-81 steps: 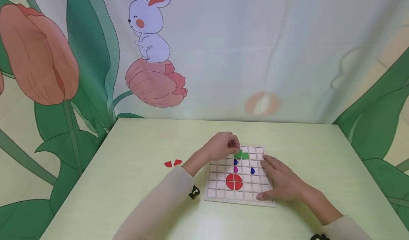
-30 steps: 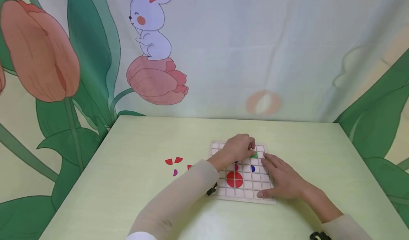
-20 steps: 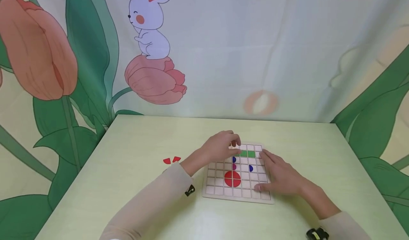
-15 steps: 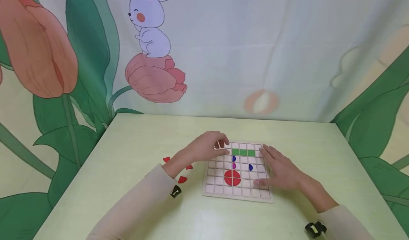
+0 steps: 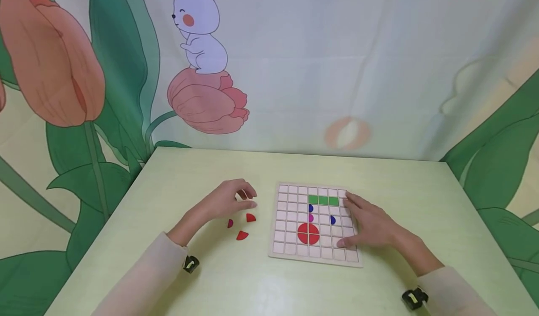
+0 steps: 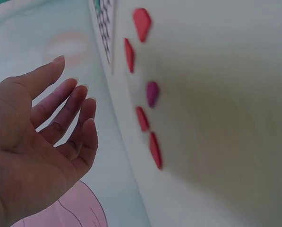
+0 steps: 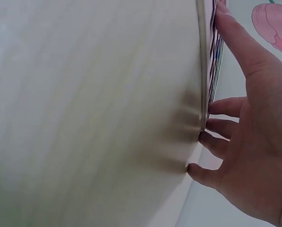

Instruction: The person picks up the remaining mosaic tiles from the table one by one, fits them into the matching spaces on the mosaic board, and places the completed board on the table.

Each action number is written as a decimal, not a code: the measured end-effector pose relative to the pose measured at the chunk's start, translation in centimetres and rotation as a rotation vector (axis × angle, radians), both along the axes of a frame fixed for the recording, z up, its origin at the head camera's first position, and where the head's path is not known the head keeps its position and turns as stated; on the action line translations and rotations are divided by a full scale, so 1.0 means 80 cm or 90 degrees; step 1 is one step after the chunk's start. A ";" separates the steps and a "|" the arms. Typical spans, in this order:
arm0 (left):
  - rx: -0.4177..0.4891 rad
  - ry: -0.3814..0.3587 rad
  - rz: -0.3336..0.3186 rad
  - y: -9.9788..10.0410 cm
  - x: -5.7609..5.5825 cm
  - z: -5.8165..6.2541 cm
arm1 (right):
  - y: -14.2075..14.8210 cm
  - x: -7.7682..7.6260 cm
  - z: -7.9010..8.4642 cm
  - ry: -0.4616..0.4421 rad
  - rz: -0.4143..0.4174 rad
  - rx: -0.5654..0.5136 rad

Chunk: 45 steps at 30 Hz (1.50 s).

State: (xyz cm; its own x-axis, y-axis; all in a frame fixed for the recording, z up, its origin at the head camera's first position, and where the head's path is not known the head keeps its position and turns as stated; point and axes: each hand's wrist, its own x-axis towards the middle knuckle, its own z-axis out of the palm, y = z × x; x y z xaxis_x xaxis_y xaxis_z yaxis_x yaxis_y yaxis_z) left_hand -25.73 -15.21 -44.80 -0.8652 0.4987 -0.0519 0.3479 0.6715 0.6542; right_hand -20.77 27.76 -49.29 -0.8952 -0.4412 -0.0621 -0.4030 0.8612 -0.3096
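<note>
My left hand point(image 5: 227, 200) hovers over the table left of the grid board, its fingers loosely bent with nothing between them. Below its fingers lie a red quarter-circle piece point(image 5: 251, 218), a second red piece point(image 5: 242, 235) and a purple half-round piece point(image 5: 229, 223). More red pieces point(image 6: 155, 150) show in the left wrist view; the hand hides them from the head view. My right hand point(image 5: 376, 223) rests along the right edge of the pale grid board point(image 5: 290, 215), thumb and fingers extended. On the board are a row of green squares point(image 5: 323, 200) and a red circle of quarter pieces point(image 5: 313, 239).
Blue half-round pieces point(image 5: 333, 220) and a purple one point(image 5: 310, 218) sit in board cells. The pale table point(image 5: 269, 288) ends at the back against a printed curtain point(image 5: 286, 73) with a rabbit and tulips.
The left hand set down a green square at the right end of the green row, then let go and moved left off the board to the loose pieces. The right hand has stayed at the board's edge.
</note>
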 end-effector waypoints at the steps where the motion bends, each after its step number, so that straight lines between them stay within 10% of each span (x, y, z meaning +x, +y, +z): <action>1: -0.005 -0.001 0.008 -0.007 0.000 -0.003 | 0.000 0.000 -0.001 0.004 0.003 0.002; 13: -0.095 -0.007 0.086 -0.059 -0.008 -0.013 | 0.001 -0.004 -0.003 0.005 0.012 -0.010; 30: -0.126 0.031 0.060 -0.054 -0.003 -0.044 | 0.003 0.000 -0.012 0.001 0.010 -0.017; 45: -0.127 0.004 0.036 -0.057 0.009 -0.017 | 0.006 -0.006 -0.008 -0.006 0.013 -0.002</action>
